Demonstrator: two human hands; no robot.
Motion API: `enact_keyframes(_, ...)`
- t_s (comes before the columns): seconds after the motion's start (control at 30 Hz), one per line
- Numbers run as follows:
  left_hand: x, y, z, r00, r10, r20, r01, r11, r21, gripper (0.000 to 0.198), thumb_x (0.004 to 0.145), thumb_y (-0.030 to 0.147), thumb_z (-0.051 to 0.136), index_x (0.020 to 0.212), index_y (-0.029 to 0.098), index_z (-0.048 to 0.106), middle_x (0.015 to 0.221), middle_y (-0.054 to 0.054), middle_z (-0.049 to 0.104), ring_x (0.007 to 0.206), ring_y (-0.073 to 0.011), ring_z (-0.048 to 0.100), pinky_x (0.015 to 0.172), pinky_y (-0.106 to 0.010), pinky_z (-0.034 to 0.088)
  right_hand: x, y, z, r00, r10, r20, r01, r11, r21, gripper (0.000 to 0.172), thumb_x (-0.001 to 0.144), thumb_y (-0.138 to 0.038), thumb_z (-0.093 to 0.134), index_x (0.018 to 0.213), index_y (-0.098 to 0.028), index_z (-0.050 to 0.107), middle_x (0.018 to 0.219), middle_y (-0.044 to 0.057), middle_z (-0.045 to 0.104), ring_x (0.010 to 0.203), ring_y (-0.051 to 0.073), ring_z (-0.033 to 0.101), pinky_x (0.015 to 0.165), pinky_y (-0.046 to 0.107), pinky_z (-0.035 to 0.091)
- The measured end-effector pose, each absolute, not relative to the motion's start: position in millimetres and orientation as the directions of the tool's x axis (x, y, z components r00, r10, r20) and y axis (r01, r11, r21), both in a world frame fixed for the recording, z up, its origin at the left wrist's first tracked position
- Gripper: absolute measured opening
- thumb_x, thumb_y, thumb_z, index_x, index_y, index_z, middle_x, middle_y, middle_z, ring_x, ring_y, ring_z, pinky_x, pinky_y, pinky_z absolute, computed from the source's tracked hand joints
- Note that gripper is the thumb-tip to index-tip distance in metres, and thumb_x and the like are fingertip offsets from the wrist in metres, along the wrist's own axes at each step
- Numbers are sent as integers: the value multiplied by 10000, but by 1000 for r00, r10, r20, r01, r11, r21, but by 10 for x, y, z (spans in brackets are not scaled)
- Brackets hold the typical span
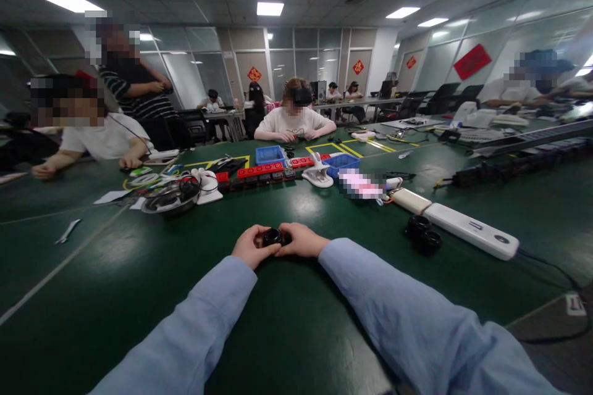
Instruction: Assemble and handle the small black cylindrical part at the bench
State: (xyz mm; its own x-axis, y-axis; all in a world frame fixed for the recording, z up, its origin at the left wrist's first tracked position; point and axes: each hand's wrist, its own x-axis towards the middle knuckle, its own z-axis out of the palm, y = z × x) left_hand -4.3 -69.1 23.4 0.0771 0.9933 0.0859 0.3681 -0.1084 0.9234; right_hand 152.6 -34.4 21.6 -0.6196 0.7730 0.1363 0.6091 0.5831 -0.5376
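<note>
The left hand (251,247) and right hand (302,241) together grip a small black ring (272,242) at a green table (115,302), similar rings (432,241) lying toward its right edge.

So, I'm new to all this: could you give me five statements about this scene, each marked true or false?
1. The bare left hand and bare right hand hold a small, glossy black, round-topped piece. True.
2. The broad, smooth tabletop is bright white. False: it is dark green.
3. Similar glossy black round pieces lie beside a long white plastic bar. True.
4. A round silver metal bowl stands to the right of both hands. False: it stands to their left.
5. The long cloth sleeves are striped red. False: they are plain light blue.
</note>
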Motion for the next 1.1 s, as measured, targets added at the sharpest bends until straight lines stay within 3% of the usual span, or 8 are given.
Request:
enact_keyframes(0.2,-3,-705,240,-99,944,316,637,-183,749,373,501,368,646,782,141,554,762,-41,548,695,-176,533,626,-310,434,1349,-482,217,-382,899,213,823,436,-365,401,623,-503,519,819,-153,496,754,49,557,687,160,514,554,242,329)
enact_keyframes(0.3,-43,-683,212,-38,964,264,545,-202,814,398,488,335,658,812,135,542,772,-37,557,667,-157,536,609,-292,439,1386,-493,238,-456,860,231,763,511,-397,468,601,-523,530,886,-154,496,826,65,561,759,182,518,608,263,350)
enact_keyframes(0.4,-90,-671,207,93,983,160,387,-184,904,428,476,296,675,839,131,519,760,-27,573,618,-129,541,574,-261,442,1495,-444,273,-611,754,242,600,640,-480,528,583,-493,568,999,-180,477,898,49,560,810,175,511,654,266,360)
enact_keyframes(0.57,-98,-683,244,195,974,118,310,-176,934,420,476,269,686,831,133,508,703,-8,580,578,-107,535,553,-239,428,1607,-319,289,-775,610,165,418,690,-591,388,620,-389,580,931,-160,540,814,10,572,732,127,511,626,227,363)
enact_keyframes(1.1,-107,-667,187,223,966,131,232,-183,955,420,491,231,688,842,132,481,740,-15,583,627,-120,557,581,-246,433,1568,-332,274,-741,653,157,424,637,-644,362,607,-357,601,897,-145,552,800,9,568,732,130,502,634,229,365)
